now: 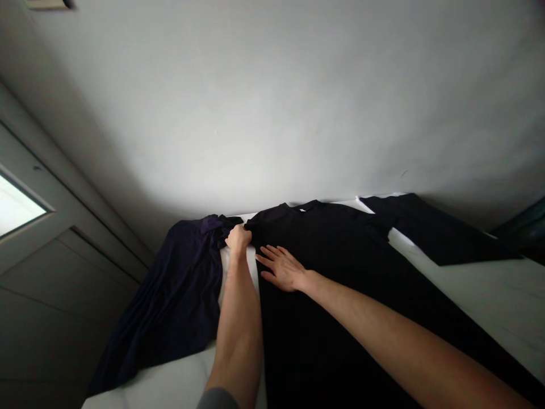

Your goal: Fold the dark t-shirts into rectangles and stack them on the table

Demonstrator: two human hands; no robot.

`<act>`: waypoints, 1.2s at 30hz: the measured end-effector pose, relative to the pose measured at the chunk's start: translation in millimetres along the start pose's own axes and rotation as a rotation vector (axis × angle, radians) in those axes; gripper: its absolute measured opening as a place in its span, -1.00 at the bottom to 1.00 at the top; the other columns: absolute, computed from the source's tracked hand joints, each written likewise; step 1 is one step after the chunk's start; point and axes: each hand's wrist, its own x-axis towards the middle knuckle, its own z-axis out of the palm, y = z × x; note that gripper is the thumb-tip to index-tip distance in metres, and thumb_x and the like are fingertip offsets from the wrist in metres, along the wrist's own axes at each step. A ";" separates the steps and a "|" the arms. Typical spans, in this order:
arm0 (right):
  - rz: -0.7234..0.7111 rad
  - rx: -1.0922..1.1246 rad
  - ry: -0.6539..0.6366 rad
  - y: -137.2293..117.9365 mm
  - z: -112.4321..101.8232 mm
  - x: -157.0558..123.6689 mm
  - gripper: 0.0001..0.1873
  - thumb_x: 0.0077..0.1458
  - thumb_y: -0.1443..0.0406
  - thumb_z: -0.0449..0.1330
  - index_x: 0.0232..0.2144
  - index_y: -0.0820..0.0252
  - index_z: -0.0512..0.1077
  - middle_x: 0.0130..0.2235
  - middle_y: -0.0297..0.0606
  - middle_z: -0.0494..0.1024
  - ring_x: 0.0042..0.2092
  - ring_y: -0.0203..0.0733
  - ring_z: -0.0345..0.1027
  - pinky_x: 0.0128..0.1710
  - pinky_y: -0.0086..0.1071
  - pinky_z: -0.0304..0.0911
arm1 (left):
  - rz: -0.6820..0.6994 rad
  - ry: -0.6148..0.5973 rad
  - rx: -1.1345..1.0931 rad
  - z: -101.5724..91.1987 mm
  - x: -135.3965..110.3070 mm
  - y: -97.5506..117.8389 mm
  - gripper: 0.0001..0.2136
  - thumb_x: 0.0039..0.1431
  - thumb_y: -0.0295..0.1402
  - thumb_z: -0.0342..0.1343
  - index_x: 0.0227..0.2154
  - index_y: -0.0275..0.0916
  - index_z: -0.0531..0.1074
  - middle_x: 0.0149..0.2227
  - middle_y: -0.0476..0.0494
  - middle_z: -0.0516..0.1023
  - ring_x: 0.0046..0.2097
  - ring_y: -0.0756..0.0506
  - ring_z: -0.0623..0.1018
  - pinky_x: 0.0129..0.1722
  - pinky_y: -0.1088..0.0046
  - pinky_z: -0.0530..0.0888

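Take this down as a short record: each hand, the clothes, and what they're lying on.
Left grip: closed on bunched dark fabric, between the two garments; owner unclear
Right grip: open, flat on the black T-shirt
Left of shirt: navy garment, rumpled
Right of shirt: second black garment
Underneath: white surface

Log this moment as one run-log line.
left hand: grips bunched dark fabric | right hand: lies flat on black T-shirt | nearby: navy garment, white surface
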 end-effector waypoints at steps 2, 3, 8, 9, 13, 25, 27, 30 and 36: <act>-0.003 0.006 0.016 1.9 -0.9 2.7 -0.34 0.37 -0.02 -0.03 0.41 0.05 0.13 0.46 -0.10 0.02 0.47 0.06 -0.16 0.42 0.06 -0.22 | 0.006 0.011 -0.016 -0.4 0.0 -0.1 -0.76 0.11 -0.37 0.12 -0.18 -0.20 0.60 -0.02 -0.40 0.64 0.08 -0.38 0.58 0.02 0.10 0.41; -0.006 0.011 0.033 2.8 -0.3 3.7 -0.32 0.36 -0.01 -0.01 0.42 0.07 0.11 0.46 -0.10 0.02 0.47 0.05 -0.16 0.42 0.05 -0.22 | 0.007 0.020 -0.024 0.1 0.2 0.1 -0.75 0.11 -0.36 0.13 -0.16 -0.21 0.60 -0.02 -0.42 0.63 0.08 -0.39 0.58 0.03 0.08 0.40; -0.005 0.032 0.091 5.0 5.7 4.0 -0.32 0.35 -0.01 0.02 0.39 0.11 0.17 0.44 -0.07 0.10 0.46 0.07 -0.12 0.41 0.07 -0.18 | 0.015 0.070 -0.060 6.2 0.5 -0.3 -0.71 0.11 -0.32 0.15 -0.11 -0.24 0.59 0.00 -0.49 0.62 0.07 -0.43 0.58 0.07 0.01 0.35; -0.005 0.032 0.089 5.1 6.1 3.8 -0.34 0.35 -0.02 0.02 0.38 0.09 0.19 0.43 -0.07 0.11 0.46 0.08 -0.11 0.41 0.08 -0.18 | 0.017 0.076 -0.067 7.1 0.4 -1.3 -0.71 0.10 -0.31 0.15 -0.12 -0.24 0.59 -0.01 -0.49 0.62 0.06 -0.43 0.58 0.06 0.02 0.35; -0.020 0.026 0.086 4.0 3.9 2.9 -0.38 0.36 0.00 0.02 0.37 0.03 0.22 0.44 -0.08 0.11 0.46 0.10 -0.10 0.40 0.10 -0.16 | 0.034 0.097 -0.091 7.9 -1.6 -7.0 -0.74 0.11 -0.32 0.14 -0.14 -0.23 0.58 -0.05 -0.46 0.64 0.04 -0.40 0.59 0.00 0.10 0.40; -0.075 0.129 0.164 2.1 -0.3 -4.5 -0.31 0.34 0.03 0.06 0.39 0.20 0.16 0.44 -0.06 0.10 0.47 0.11 -0.15 0.41 0.12 -0.14 | 0.001 0.135 -0.046 11.4 -5.2 -7.7 -0.76 0.11 -0.42 0.10 -0.16 -0.17 0.57 -0.13 -0.31 0.68 0.00 -0.34 0.62 -0.07 0.22 0.42; -0.098 0.178 0.233 3.8 2.0 -7.2 -0.35 0.34 0.09 0.07 0.38 0.22 0.19 0.42 -0.05 0.13 0.47 0.08 -0.14 0.41 0.11 -0.13 | -0.010 0.148 -0.029 14.8 -3.1 -9.5 -0.78 0.13 -0.41 0.09 -0.19 -0.17 0.56 -0.14 -0.28 0.68 -0.02 -0.33 0.62 -0.08 0.24 0.41; -0.109 0.276 0.325 6.4 4.2 -11.2 -0.44 0.34 0.20 0.07 0.33 0.21 0.28 0.38 -0.08 0.25 0.45 0.04 -0.08 0.41 0.09 -0.09 | -0.020 0.162 -0.010 18.8 -2.2 -11.8 -0.82 0.15 -0.40 0.08 -0.22 -0.15 0.55 -0.16 -0.21 0.68 -0.04 -0.29 0.62 -0.10 0.28 0.40; -0.131 0.420 0.286 10.2 5.5 -15.1 -0.51 0.32 0.24 0.11 0.25 0.15 0.39 0.31 -0.14 0.38 0.41 0.04 0.04 0.38 0.04 0.05 | -0.019 0.198 0.028 21.8 -5.4 -13.4 -0.83 0.14 -0.42 0.07 -0.26 -0.15 0.54 -0.25 -0.14 0.67 -0.12 -0.23 0.63 -0.16 0.35 0.40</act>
